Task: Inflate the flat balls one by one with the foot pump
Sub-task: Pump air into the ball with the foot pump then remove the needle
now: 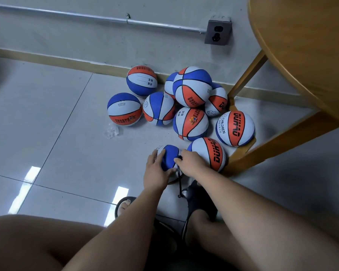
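A small blue, white and orange ball [169, 159] lies on the floor tiles just in front of me. My left hand [157, 171] rests on its left side and holds it steady. My right hand [192, 163] pinches the black hose end [178, 157] against the ball's top right. The thin black hose [179, 182] runs down from there to the foot pump [196, 198], which is mostly hidden under my right foot and forearm. Several round balls of the same colours [192, 87] are heaped by the wall beyond.
A wooden round table [301, 45] overhangs at the right, and its legs [278, 141] stand close beside the nearest balls. A crumpled clear plastic wrapper [112, 131] lies on the tiles at the left. A wall socket [217, 32] and a metal conduit [98, 17] run along the wall.
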Tool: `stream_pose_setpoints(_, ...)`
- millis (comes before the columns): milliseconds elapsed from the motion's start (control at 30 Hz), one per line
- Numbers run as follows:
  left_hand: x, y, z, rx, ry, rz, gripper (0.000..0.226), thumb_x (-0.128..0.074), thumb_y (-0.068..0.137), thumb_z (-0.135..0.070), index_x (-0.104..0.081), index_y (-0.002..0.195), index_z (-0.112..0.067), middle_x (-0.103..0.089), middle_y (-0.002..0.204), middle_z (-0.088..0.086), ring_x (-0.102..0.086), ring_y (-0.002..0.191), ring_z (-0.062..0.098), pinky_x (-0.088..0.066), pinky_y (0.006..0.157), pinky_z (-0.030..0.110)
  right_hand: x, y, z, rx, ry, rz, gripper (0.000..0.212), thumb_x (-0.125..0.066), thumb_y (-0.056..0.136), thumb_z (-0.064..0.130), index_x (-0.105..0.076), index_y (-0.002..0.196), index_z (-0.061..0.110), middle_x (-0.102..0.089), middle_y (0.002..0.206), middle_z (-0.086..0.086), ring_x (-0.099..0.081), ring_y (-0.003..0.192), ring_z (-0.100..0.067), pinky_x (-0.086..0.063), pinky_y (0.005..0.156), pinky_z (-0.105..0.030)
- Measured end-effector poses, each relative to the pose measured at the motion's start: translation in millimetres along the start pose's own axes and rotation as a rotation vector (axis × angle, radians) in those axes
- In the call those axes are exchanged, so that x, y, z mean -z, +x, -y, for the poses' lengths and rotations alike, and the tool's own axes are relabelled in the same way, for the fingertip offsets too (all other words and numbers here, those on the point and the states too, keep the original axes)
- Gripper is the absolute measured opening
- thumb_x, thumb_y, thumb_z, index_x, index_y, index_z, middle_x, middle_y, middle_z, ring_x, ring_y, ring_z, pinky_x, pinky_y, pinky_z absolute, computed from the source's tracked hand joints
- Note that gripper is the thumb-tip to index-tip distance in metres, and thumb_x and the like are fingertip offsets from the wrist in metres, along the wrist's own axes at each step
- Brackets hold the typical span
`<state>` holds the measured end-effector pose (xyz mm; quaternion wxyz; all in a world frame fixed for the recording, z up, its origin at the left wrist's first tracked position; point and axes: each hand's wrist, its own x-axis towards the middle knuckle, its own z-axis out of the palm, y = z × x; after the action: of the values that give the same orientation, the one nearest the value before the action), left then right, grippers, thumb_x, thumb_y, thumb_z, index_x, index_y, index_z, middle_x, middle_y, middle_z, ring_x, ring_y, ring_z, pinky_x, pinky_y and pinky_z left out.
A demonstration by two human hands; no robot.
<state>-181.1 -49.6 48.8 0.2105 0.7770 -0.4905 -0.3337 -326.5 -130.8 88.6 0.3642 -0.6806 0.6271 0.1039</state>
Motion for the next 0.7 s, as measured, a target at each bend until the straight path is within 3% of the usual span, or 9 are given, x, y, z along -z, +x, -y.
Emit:
stream_pose_setpoints(367,-1,-1,-2,0.022,0.046,-0.015,0.091,-0.086,0.086,-0.045,-0.038,0.163,-0.039,-0.026,0.174,-0.008,-0.032,0.157,0.016,-0.044,0.119,0.038,-10,10,-2,0.002,-0.012,0.032,0.043,-0.044,0.111,0.052,-0.062,0.131,0.019,-0.067,0.124,-0.014,-0.063,0.104,-0.035,-0.055,0.09,-0.045)
stream_pose_setpoints(533,1,2,0,0.035,0.066,-0.007,0.09,-0.085,0.086,-0.048,-0.039,0.163,-0.041,-0.026,0.174,-0.011,-0.035,0.156,0.015,-0.047,0.115,0.038,-10,11,-4,0.029,-0.045,0.015,0.04,-0.047,0.111,0.05,-0.065,0.124,0.018,-0.068,0.115,-0.011,-0.059,0.092,-0.03,-0.049,0.076,-0.039)
stream_pose_setpoints(700,-5,-2,3,0.023,0.065,-0.01,0.088,-0.084,0.088,-0.046,-0.038,0.163,-0.042,-0.024,0.174,-0.012,-0.033,0.157,0.015,-0.047,0.116,0.039,-6,6,-10,0.053,-0.083,-0.004,0.035,-0.049,0.109,0.051,-0.066,0.107,0.021,-0.069,0.101,-0.006,-0.063,0.088,-0.029,-0.054,0.076,-0.04)
